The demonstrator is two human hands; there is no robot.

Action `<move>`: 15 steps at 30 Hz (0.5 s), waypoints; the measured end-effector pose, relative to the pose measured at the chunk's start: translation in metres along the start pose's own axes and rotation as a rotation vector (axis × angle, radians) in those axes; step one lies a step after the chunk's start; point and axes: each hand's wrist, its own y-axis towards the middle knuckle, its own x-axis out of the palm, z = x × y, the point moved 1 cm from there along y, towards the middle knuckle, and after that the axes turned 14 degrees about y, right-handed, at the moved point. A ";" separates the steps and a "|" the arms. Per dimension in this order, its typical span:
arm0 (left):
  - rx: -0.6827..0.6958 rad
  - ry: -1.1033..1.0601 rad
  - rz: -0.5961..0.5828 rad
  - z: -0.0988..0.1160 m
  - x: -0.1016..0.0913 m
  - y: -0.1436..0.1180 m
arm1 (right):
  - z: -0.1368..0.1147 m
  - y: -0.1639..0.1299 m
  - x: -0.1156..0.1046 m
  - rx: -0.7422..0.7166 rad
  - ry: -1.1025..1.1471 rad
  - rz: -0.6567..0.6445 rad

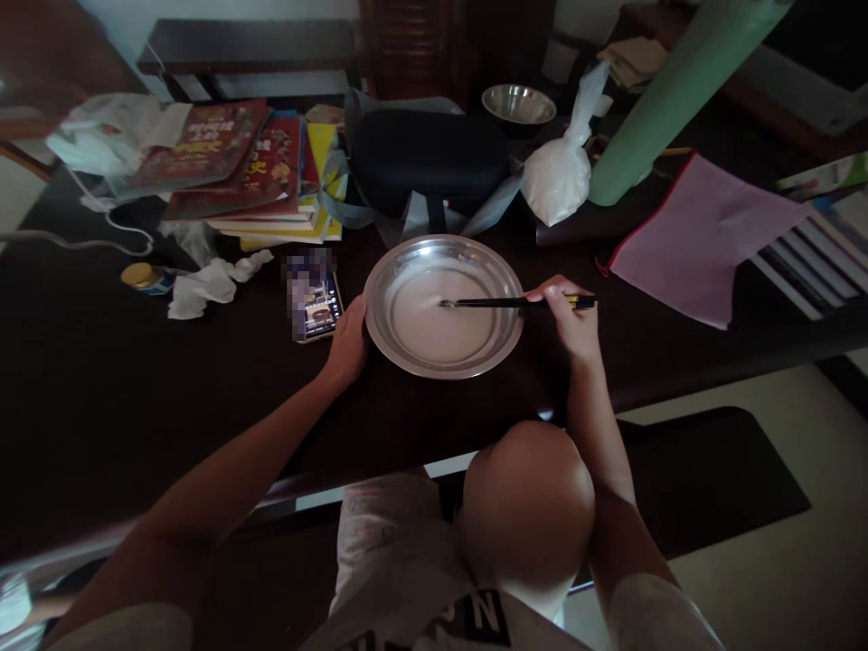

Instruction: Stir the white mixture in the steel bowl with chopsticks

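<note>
My bare knee (527, 506) rises closest to me, tucked against the near edge of a dark wooden table (136, 398). Beyond it, my right hand (568, 318) pinches a pair of thin black chopsticks (505, 303), fingers closed around their far end, the tips dipped into pale milky liquid (440, 325) inside a shallow round steel plate (380, 316) that sits in the middle of the table. My left hand (347, 344) rests against the plate's left rim, fingers curled loosely on the metal edge. Just left of that hand lies a smartphone (316, 294) with a lit screen. Farther left sit crumpled white tissues (203, 285) and a small yellow-lidded jar (145, 277). Behind the plate stands a black padded case (427, 158), with a stack of colourful books (250, 172) to its left and a knotted clear plastic bag of white powder (560, 176) to its right. A pale purple cloth pouch (698, 235) lies at the right, and a small steel bowl (519, 104) sits farthest back
</note>
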 end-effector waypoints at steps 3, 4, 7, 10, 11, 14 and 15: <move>0.035 0.022 0.009 0.001 0.000 0.000 | 0.000 -0.001 -0.001 0.013 0.027 0.065; 0.040 0.031 0.010 0.002 -0.001 -0.001 | 0.000 -0.001 -0.001 0.019 0.031 0.044; 0.030 0.057 0.021 0.006 -0.002 -0.002 | 0.000 -0.001 0.001 0.015 0.000 -0.045; 0.023 0.067 0.014 0.008 -0.003 -0.003 | 0.000 -0.001 -0.001 -0.005 -0.012 0.017; 0.025 0.066 0.010 0.007 -0.002 -0.003 | 0.000 -0.001 -0.001 -0.005 0.001 0.051; 0.031 0.047 0.012 0.005 -0.002 -0.002 | -0.001 -0.001 -0.001 0.018 0.021 0.036; 0.031 0.041 0.014 0.004 -0.001 -0.002 | -0.001 0.000 0.000 0.025 0.015 -0.004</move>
